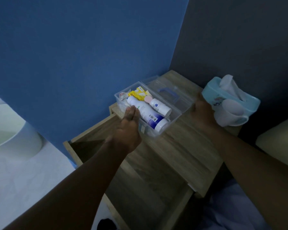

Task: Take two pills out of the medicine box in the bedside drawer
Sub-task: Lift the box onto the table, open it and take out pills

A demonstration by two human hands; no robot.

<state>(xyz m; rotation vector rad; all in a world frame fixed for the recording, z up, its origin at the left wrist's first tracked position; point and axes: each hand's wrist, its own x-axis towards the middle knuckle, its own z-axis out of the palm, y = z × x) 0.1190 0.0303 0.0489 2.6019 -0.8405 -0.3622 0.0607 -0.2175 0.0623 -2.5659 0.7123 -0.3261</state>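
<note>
The box sits open on the bench's back left corner, above the open drawer. The left hand, fingers pressed together, touches the long bottle, which could roll or nudge the box off that edge. The bottle's long axis runs back-left to front-right, cap toward the front. The right hand rests by the lid; its fingers are hidden.

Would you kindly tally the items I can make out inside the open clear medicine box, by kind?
White bottles lying on their sides: 2, a large one and a small one
Yellow packets: 1
Pink round item: 1
Total clearly distinguishable: 4; white packaging at the far-left end of the medicine box is too jumbled to count.
</note>
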